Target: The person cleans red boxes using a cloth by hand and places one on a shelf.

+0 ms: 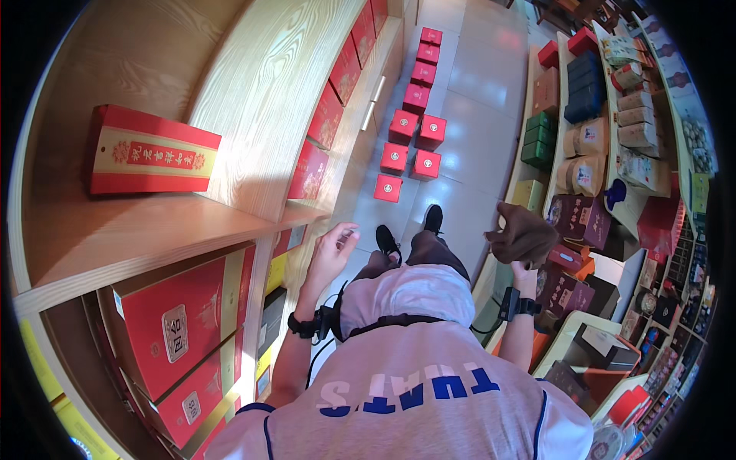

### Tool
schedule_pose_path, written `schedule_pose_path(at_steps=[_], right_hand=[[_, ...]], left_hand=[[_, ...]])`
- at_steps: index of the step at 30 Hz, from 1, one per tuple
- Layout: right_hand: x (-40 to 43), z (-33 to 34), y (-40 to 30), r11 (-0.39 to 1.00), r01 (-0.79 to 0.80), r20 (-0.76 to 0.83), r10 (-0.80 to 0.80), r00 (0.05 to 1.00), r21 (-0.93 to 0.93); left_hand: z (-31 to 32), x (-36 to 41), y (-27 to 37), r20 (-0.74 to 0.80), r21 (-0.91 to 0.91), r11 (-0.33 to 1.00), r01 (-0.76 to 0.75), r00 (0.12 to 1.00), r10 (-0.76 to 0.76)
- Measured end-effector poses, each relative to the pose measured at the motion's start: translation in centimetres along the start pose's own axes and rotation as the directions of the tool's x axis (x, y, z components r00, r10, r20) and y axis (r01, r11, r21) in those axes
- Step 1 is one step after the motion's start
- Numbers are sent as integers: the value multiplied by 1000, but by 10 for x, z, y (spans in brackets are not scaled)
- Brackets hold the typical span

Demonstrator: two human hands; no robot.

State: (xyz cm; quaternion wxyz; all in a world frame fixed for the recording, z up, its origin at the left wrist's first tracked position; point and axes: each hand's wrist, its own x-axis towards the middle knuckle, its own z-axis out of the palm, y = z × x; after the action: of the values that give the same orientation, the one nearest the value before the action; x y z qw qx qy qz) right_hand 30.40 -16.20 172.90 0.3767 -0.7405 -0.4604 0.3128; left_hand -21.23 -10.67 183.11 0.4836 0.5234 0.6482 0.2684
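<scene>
My left hand [336,247] is raised beside the wooden shelving on the left, its fingers partly curled and nothing seen in them. A brown cloth [522,234] is bunched in my right hand [522,271], which it largely covers. The cloth hangs near the display shelves on the right. Between my hands, further off, red boxes with round white emblems [387,188] stand on the floor in a line that doubles partway. A red and gold box [155,152] rests in an upper bay of the wooden shelf [144,241].
Large red gift boxes [178,328] fill the lower left bay. More red boxes [326,118] line the shelf beyond it. On the right, shelves hold green boxes [537,141], dark blue boxes [583,86], paper bags [582,175] and purple boxes [581,218]. Grey tiles [474,109] cover the aisle floor.
</scene>
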Motion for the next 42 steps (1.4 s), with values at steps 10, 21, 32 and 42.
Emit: schedule_pose_path(at_steps=[10,21,32,42], right_hand=[[-47,-19,5,998,1,26,0,1000,-67],[-1,18,-2,931,-183,162,137,977,316],[92,43,81,283,-608,553,254,793,742],[267,165,311,203,-752,689,304,658,627]], left_hand=[[-10,-27,-39,-29,51,997,-52,998,54],[10,-7,-61,16,39,999,-2,1000,1],[79,105,-111,21,89,981,172,984,-174],[237,310,-262,16,65,945,319,947,-321]])
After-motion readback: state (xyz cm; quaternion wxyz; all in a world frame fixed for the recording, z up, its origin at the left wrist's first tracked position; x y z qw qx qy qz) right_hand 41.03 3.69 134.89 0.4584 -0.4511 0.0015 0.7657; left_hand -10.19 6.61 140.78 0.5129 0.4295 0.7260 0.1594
